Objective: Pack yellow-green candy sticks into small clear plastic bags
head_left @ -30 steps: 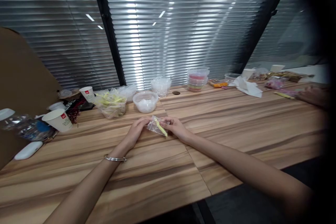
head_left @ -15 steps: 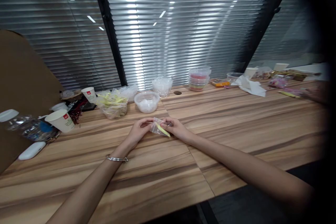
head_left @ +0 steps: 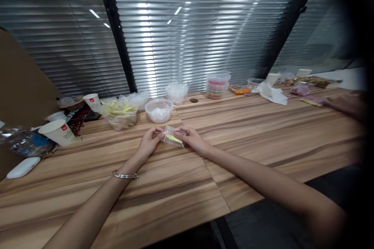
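Note:
My left hand [head_left: 149, 143] pinches the left edge of a small clear plastic bag [head_left: 169, 129] above the wooden table. Inside the bag lies a slim pale-yellow piece [head_left: 173, 138], too small to name. On the bag's right side, my right hand [head_left: 193, 141] has its thumb and fingers closed on the plastic beside the yellow piece. Just beyond my hands stands a clear round bowl [head_left: 152, 116] with a whitish clump in it. To its left, a clear tub [head_left: 119, 123] is heaped with similar yellow pieces, seemingly bagged.
Paper cups [head_left: 60, 132], a plastic bottle [head_left: 29, 142] and a white case [head_left: 23, 167] are at the left. Stacked clear containers [head_left: 216, 85] stand by the blinds. A crumpled tissue [head_left: 271, 94] lies right of them. Another person's blurred hand [head_left: 346, 105] is at the far right.
The yellow piece, whose lower end reached the bag's edge before, now lies farther inside and flatter. Both hands keep hold of the bag. The whole view has shifted slightly.

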`<control>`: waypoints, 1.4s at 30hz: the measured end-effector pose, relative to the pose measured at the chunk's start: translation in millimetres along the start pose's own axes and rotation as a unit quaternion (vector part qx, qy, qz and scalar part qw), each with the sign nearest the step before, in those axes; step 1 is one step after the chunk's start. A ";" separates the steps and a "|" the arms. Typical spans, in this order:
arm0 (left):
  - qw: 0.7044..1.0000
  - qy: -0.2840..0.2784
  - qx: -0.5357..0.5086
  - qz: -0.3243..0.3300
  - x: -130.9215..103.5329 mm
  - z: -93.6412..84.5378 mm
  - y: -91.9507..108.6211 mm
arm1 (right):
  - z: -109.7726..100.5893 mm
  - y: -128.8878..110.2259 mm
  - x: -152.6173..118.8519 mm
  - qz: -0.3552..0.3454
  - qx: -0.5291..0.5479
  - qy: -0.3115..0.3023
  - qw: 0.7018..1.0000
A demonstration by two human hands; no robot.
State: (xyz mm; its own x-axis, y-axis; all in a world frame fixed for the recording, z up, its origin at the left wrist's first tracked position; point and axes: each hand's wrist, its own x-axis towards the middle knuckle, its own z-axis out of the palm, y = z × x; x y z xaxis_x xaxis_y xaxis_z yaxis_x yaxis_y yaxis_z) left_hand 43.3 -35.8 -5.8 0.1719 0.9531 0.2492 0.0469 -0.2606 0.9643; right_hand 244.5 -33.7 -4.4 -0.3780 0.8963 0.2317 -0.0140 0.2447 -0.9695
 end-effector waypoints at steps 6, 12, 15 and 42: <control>0.996 0.086 0.023 0.014 4.6 -5.7 -5.6 | 0.6 4.3 1.9 -0.001 0.061 0.034 0.998; 1.000 0.001 -0.002 0.010 1.6 -2.1 3.1 | 0.9 7.7 2.1 -0.021 0.098 0.028 0.995; 1.000 -0.027 0.011 0.011 -1.1 0.5 7.7 | -0.8 8.7 2.5 -0.012 0.093 0.041 0.995; 0.998 -0.033 0.044 0.020 -0.7 -1.1 2.2 | -3.5 7.7 4.1 -0.001 0.068 0.025 0.997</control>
State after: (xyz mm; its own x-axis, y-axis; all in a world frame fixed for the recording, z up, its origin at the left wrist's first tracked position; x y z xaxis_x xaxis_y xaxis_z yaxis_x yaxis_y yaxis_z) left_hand 42.2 -36.8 -3.7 0.2405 0.9298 0.2786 0.1242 -0.3142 0.9412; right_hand 246.1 -26.9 -10.7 -0.3310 0.9141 0.2343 -0.1415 0.1974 -0.9700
